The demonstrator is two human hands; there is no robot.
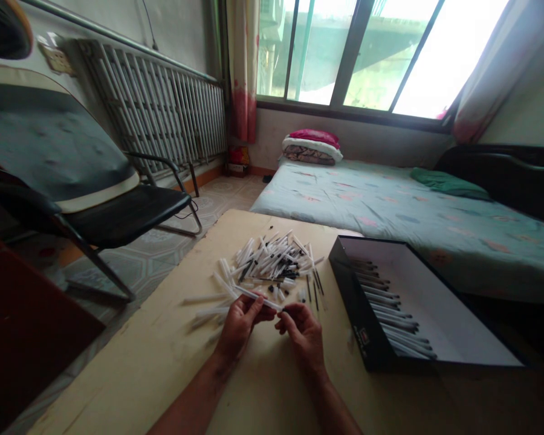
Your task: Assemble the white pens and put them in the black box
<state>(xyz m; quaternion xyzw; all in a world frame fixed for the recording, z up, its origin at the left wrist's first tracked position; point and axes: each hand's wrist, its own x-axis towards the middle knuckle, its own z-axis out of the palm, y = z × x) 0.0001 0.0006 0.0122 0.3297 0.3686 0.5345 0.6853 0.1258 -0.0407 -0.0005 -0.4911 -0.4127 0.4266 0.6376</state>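
The left hand [240,320] and the right hand [304,332] meet over the middle of a cream-coloured, flat worktop [154,362]. Between them is a slim, straight, whitish plastic tube [272,304], slanting from its far left end down toward the right hand. The fingers of the left hand pinch the tube along its length, thumb on the near side. The fingers of the right hand are drawn together at the tube's near right end, with a tiny dark spot at the tips; whether they grip a separate piece there cannot be told.

Just beyond the hands, toward the worktop's far edge, lies a loose heap of white plastic tubes [265,260], mixed with small black plastic caps [290,270]. More whitish tubes [204,300] fan out beside the left hand, on the side of the worktop's left edge; some are blurred. To the right of the heap lie a few thin, dark, rod-like refills [316,293], pointing roughly toward the near edge.

On the right part of the worktop sits a shallow, rectangular black box with a white interior [350,296]. Slender pale sticks with dark ends [403,338] lie side by side in a row along its left inner wall. Past the worktop's far edge stands a bed with a pale blue-green patterned sheet [340,193]; a black-seated metal-framed chair [131,211] stands beyond the left edge.
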